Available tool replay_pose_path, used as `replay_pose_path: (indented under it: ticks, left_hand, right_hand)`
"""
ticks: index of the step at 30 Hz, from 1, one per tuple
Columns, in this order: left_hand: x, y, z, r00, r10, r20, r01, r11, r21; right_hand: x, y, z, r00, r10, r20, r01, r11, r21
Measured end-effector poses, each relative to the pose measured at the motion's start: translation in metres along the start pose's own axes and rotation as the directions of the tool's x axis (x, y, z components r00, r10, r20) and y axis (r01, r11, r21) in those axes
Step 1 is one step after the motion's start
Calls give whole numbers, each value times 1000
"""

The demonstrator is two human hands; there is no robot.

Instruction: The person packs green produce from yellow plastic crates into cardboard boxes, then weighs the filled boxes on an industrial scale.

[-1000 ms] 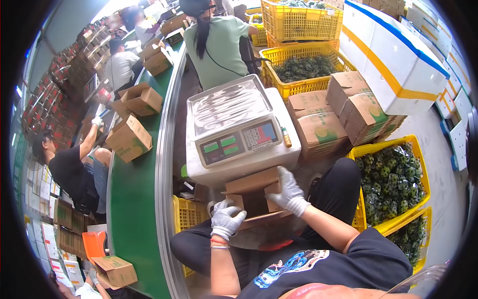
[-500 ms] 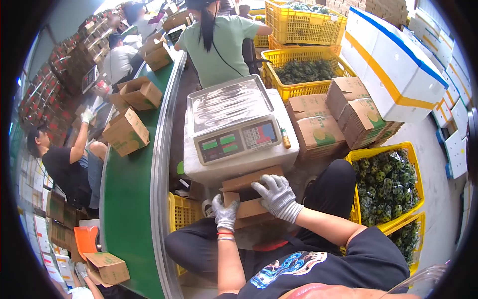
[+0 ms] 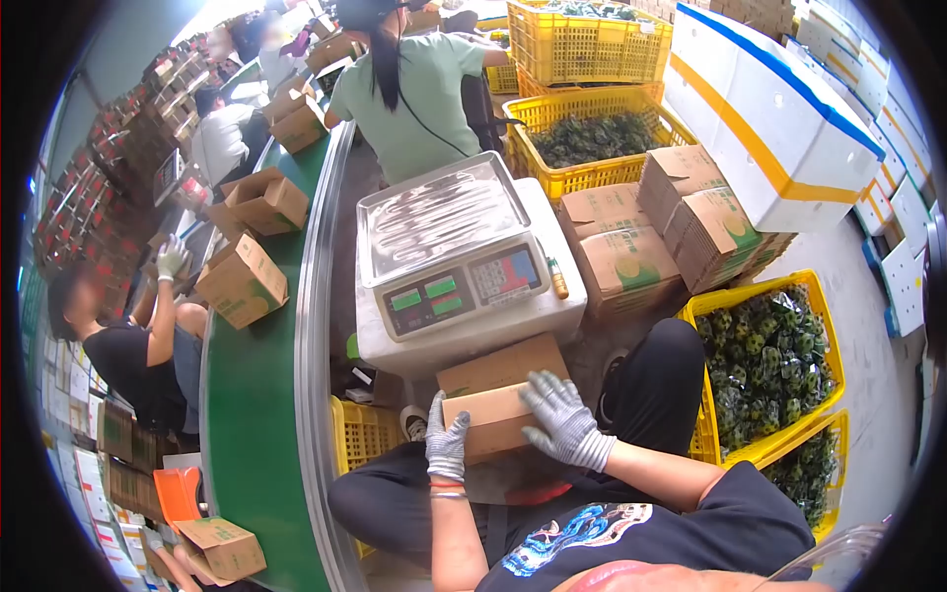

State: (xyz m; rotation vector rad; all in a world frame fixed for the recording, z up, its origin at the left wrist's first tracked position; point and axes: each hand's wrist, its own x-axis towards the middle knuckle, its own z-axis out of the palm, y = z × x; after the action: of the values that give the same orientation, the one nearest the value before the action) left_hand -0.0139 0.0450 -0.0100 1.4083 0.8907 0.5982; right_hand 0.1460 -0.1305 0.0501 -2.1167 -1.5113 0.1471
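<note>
1. Small brown corrugated cardboard box (image 3: 490, 400) sits on the person's lap, just below the front edge of the white electronic weighing scale with steel pan (image 3: 459, 271).
2. Left hand (image 3: 447, 442), grey knit glove, presses flat against the box's left front face. Fingers together and extended upward, not curled around anything.
3. Right hand (image 3: 562, 419), same glove, lies on the box's right top corner. Fingers spread wide over the flap, palm down on the cardboard.
4. Box top flaps look folded down; the upper flap runs back under the scale's front edge. Cannot tell if it's sealed.
5. Scale rests on a white base block, display facing the person, pan bare.
6. Right of the scale: stacks of flat brown cardboard cartons with green print (image 3: 681, 232), leaning against each other.
7. Far right: yellow plastic crate of dark green bagged produce (image 3: 769, 360), beside the person's right knee. Another yellow plastic crate of greens (image 3: 597, 138) sits behind the scale.
8. White foam box with blue and orange tape (image 3: 769, 118) sits above the carton stacks.
9. Left: green conveyor belt (image 3: 261, 375) carrying open brown cartons (image 3: 242, 281).
10. Other workers: one in a green shirt (image 3: 414, 89) behind the scale, one in black (image 3: 138, 345) left of the belt with a gloved hand raised.
</note>
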Motion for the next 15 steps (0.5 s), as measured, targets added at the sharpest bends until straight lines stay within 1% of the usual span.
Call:
replay_pose_path:
  ticks: [3,4,7,8,9,11,12,13,14,15]
  left_hand:
    - [3,7,2,999,53,9,-53,990,130]
    - [4,6,2,998,66,3,-64,962,264]
    - [8,3,4,997,70,-32,-55,936,348]
    - [11,3,6,997,62,-42,-41,923,382]
    - [12,2,8,992,102,-78,-46,848,528]
    - [8,20,20,972,202,-118,-35,627,779]
    - [4,36,29,973,194,-127,7,524,852]
    - [2,51,41,962,271,8,-128,427,895]
    - [0,63,53,932,332,147,-258,319,912]
    - [-3,66,62,882,373,286,-379,205,902]
  right_hand:
    - [14,19,20,963,226,-146,-183,948,259]
    - [20,23,25,962,263,-78,-230,929,288]
    - [26,29,27,914,381,137,-398,788,469]
    - [30,28,27,910,394,126,-406,790,460]
    - [30,29,29,923,369,107,-379,830,410]
    - [31,32,35,945,319,69,-325,894,310]
    - [31,31,36,941,331,68,-335,889,311]
    - [33,31,34,939,333,81,-341,886,315]
    - [33,30,31,937,336,97,-349,882,317]
    - [33,30,29,934,339,115,-358,878,317]
